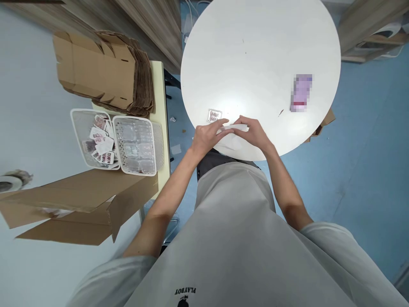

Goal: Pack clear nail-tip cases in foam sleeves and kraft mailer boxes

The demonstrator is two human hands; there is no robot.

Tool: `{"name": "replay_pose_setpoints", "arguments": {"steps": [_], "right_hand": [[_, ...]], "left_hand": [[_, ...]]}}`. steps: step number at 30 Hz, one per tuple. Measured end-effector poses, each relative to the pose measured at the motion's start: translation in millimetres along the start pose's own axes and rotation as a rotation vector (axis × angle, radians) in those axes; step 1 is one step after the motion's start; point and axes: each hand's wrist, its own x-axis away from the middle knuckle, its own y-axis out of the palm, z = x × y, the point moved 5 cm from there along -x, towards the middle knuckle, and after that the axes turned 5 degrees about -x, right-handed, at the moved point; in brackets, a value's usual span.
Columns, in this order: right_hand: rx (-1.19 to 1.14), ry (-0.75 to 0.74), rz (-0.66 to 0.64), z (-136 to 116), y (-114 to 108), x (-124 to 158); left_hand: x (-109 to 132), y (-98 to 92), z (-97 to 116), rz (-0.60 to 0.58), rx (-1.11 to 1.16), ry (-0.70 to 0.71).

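Close to the near edge of the round white table (255,51), my left hand (205,137) and my right hand (254,133) face each other. Both pinch a thin white sheet (240,127), which looks folded or creased; whether it is paper or plastic I cannot tell. Just beyond my left hand lies a small clear case (214,115) with several reddish-brown pieces in it. A pale, see-through film seems to lie below my fingers, its outline hard to make out.
A blurred purple object (301,93) lies on the table's right. At left, a side table (163,128) bears stacked flat cardboard boxes (99,68), a white basket of printed cards (104,143) and another of clear cases (136,145). An open carton (79,192) stands nearer.
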Motion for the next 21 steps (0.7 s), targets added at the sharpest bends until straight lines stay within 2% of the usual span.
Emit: {"name": "replay_pose_setpoints", "arguments": {"steps": [3,6,9,11,16,21], "right_hand": [[-0.145,0.052,0.08,-1,-8,0],[-0.195,0.086,0.121,7,-14,-3],[-0.215,0.135,0.112,29,-14,-8],[-0.235,0.174,0.154,50,-15,-12],[-0.122,0.254,0.38,106,-41,-21],[0.142,0.38,0.456,142,-71,-25]], "left_hand": [[-15,-11.0,5,-0.063,-0.031,0.052],[-40,-17.2,5,-0.12,-0.084,0.113],[-76,-18.5,-2,-0.123,-0.102,0.124],[-103,-13.9,-8,-0.153,-0.146,0.136],[-157,16.1,-22,-0.269,-0.277,0.206],[-187,60.8,-36,-0.273,-0.217,0.207]]}}
